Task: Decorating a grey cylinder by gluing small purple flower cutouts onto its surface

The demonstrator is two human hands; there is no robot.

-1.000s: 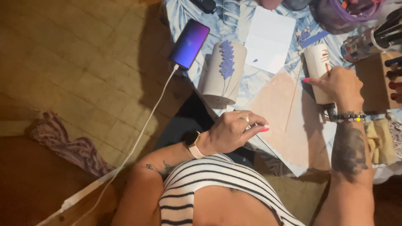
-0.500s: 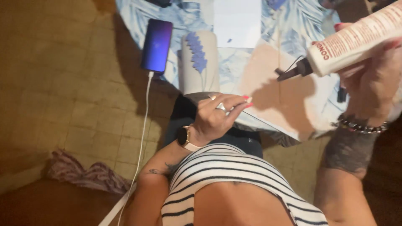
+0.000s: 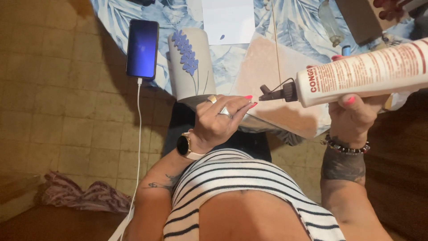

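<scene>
Gripping the big white glue bottle [image 3: 365, 73] around its body, your right hand [image 3: 354, 114] is wrapping it from below, fingers curled up its far side and the thumb pressing the near side. You are holding the bottle nearly level above the bench [image 3: 156, 9], its dark nozzle [image 3: 277, 92] pointing left toward your other hand. Your left hand [image 3: 218, 122] is hovering just short of that nozzle — the grip loosely drawn together, thumb and forefinger tips [image 3: 249, 101] reaching for the small cap on its tether, though you cannot tell whether they are touching it.

Just beyond your left hand a pale cylindrical vase [image 3: 189, 67] with a raised purple flower sprig is lying on its side on the blue leaf-patterned cloth. A beige tile [image 3: 272, 71] is lying beneath the nozzle, overhanging the bench edge. Left of the vase a phone [image 3: 142, 49] with a lit blue screen is resting at the bench's corner — its white cable [image 3: 137, 147] is trailing down toward the floor. A white sheet of paper [image 3: 227, 20] is lying farther back.
</scene>
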